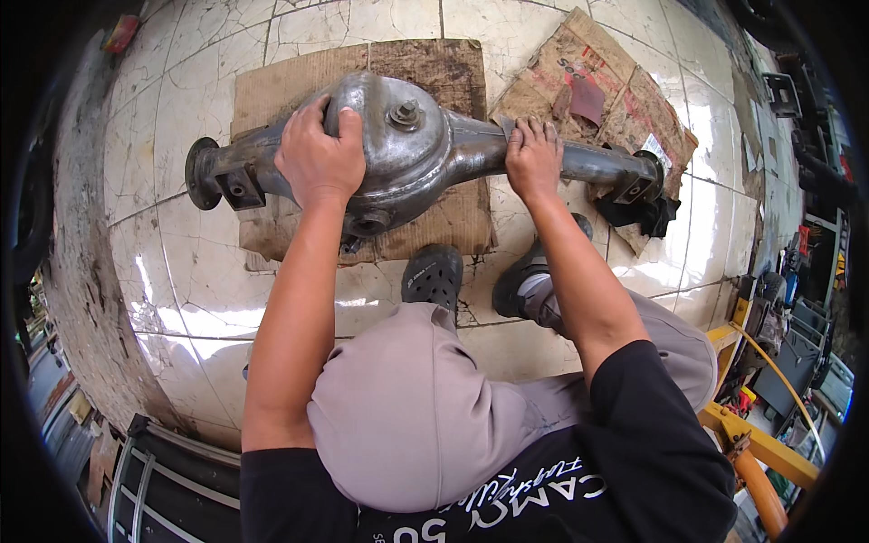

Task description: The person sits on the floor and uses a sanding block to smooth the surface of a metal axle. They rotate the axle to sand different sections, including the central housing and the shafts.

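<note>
A bare-metal vehicle axle housing (414, 159) lies crosswise before me, with a rounded differential bulge in its middle and a flange at each end. My left hand (320, 153) grips the left side of the bulge, thumb and fingers spread over the metal. A hex-headed plug (406, 112) stands on the bulge, right of that hand. Around the right axle tube (475, 142) my right hand (535, 156) is curled, pressing a small grey sheet (507, 125), apparently sandpaper. Only an edge of the sheet shows; the fingers hide the rest.
Flattened cardboard (434, 61) lies under the housing on cracked floor tiles (197, 265). On a second cardboard piece (526, 85) sits a reddish abrasive sheet (587, 102). A black cloth (641, 216) lies below the right flange. A yellow metal frame (760, 441) stands at lower right.
</note>
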### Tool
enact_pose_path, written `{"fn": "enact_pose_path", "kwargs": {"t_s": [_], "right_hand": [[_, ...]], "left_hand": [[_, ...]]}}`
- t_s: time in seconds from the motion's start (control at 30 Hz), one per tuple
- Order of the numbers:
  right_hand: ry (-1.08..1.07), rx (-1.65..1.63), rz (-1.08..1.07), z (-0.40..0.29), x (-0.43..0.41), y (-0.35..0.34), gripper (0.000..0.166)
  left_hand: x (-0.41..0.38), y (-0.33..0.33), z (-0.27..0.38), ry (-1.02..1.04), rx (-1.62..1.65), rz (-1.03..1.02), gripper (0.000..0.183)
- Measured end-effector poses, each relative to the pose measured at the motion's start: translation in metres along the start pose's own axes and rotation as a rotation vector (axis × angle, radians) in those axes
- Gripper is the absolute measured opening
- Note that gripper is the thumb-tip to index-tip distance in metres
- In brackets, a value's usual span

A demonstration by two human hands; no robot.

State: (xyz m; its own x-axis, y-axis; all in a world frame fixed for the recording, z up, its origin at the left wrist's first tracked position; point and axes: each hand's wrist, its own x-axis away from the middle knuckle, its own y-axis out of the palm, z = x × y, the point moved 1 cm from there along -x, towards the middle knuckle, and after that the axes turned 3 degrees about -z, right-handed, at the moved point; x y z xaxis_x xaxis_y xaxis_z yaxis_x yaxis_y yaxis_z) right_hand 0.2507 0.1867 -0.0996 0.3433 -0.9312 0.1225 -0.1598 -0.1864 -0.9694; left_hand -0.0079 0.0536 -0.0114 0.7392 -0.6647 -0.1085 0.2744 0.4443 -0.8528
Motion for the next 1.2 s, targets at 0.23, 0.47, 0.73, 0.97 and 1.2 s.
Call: {"fn": "enact_pose_path", "kwargs": {"t_s": [0.23, 0.47, 0.73, 0.97, 1.2], "right_hand": [[-0.303, -0.224, 0.034, -0.051, 0.039, 0.012, 0.049], [-0.072, -0.194, 0.056, -0.058, 0.034, 0.012, 0.042], [-0.008, -0.127, 0.086, 0.003, 0.011, 0.001, 0.04], [-0.261, -0.33, 0.024, -0.04, 0.036, 0.008, 0.039], [-0.172, -0.249, 0.021, -0.059, 0.052, 0.013, 0.047]], "left_hand": [[0.001, -0.003, 0.0, -0.001, -0.002, -0.025, 0.05], [-0.001, 0.0, 0.006, -0.002, -0.013, -0.025, 0.049], [0.0, -0.003, 0.007, 0.045, -0.062, 0.025, 0.047], [0.003, -0.005, -0.001, 0.04, -0.054, 0.009, 0.048], [0.001, -0.003, 0.008, 0.019, -0.051, -0.006, 0.048]]}}
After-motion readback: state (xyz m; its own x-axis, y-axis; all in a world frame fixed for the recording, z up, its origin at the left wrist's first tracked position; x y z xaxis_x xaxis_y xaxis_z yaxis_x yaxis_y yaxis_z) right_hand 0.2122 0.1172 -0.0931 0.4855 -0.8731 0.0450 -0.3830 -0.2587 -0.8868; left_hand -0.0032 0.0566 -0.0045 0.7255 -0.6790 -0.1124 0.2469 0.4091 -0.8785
